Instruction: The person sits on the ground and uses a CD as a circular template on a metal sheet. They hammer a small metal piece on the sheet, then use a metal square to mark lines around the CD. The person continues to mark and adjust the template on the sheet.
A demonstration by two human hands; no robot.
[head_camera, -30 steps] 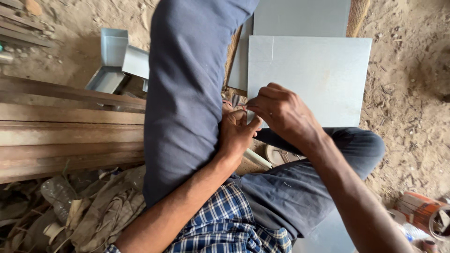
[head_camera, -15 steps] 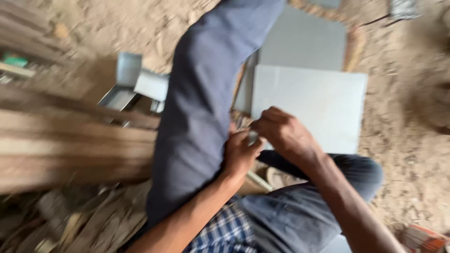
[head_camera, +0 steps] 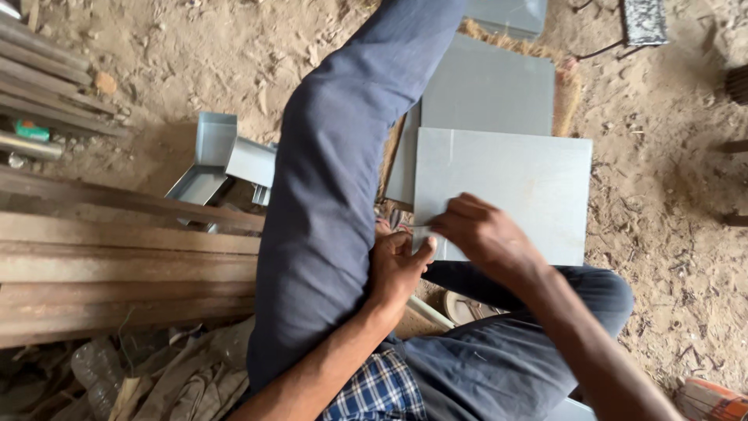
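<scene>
Here your left hand (head_camera: 397,265) and right hand (head_camera: 479,234) both pinch the sheet (head_camera: 514,187) at its near corner, mid-working the edge; next, hold it steady

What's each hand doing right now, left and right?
Left hand: closed, pinching the near corner of the flat grey metal sheet.
Right hand: closed, fingers gripping the same corner from above.

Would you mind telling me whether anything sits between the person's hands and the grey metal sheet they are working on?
Nothing visible does. The right hand rests directly on the near edge of the grey metal sheet, and the left hand meets that edge from below at its corner. The raised left leg lies beside the sheet, not across it.
</scene>
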